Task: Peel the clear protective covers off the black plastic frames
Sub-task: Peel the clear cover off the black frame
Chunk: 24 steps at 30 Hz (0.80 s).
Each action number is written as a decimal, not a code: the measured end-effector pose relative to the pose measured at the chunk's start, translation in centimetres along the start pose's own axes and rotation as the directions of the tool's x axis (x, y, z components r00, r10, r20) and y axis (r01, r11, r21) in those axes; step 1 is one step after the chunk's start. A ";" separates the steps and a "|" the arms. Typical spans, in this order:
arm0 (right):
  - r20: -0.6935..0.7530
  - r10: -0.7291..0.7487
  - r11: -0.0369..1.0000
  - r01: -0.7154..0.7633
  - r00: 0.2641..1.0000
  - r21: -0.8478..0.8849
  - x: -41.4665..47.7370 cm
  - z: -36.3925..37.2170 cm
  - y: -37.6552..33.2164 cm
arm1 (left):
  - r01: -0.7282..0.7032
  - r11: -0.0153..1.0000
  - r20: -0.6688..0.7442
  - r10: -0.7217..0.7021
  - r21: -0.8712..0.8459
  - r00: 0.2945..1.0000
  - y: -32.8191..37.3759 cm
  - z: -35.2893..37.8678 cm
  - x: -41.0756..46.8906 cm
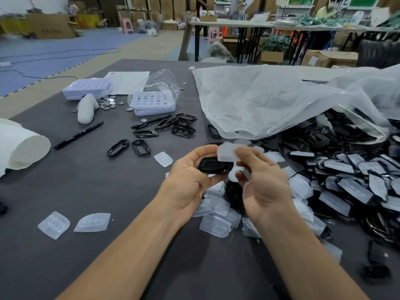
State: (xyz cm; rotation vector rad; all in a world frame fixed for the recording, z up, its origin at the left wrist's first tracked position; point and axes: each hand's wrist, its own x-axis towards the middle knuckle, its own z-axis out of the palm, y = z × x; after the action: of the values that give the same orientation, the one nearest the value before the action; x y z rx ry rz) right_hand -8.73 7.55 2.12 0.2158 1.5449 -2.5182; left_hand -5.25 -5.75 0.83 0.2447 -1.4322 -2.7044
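Observation:
My left hand (187, 181) grips a black plastic frame (214, 166) above the grey table (86, 191). My right hand (263, 184) pinches a clear cover (226, 154) between thumb and fingers, just above the frame's right end and lifted off it. Several peeled clear covers (215, 225) lie under my hands, and two more (54, 224) lie at the left. Bare black frames (140, 147) are spread behind my hands. A heap of covered frames (346, 187) fills the right side.
A large clear plastic bag (270, 100) drapes over the heap at the back right. Two lilac trays (153, 102), loose button cells (109, 102), two black pens (79, 135), a white roll (23, 146) and a white glove (86, 108) lie at the left.

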 end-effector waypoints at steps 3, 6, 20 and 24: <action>0.061 -0.076 0.994 0.081 0.995 -0.071 -0.7 0.6 0.6 | 0.001 1.000 0.018 -0.001 0.001 1.000 0.0 0.1 -0.1; 0.049 -0.146 0.977 0.152 0.988 -0.148 -1.2 1.5 1.5 | 0.004 1.000 0.043 -0.004 0.003 0.999 0.0 0.4 -0.4; -0.109 -0.470 0.760 0.339 0.876 -0.554 -1.5 1.6 2.6 | -0.024 0.996 0.034 0.027 -0.087 0.999 -0.1 1.2 -0.8; -0.073 -0.536 0.658 0.362 0.841 -0.660 -1.8 1.7 2.3 | -0.022 0.997 0.017 0.024 -0.075 1.000 -0.1 1.1 -0.9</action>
State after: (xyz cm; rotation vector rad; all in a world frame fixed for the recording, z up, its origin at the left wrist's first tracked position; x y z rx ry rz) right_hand -6.45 5.11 1.27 0.0640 2.7568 -2.1436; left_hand -4.57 -4.70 1.44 0.1982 -1.3262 -2.7420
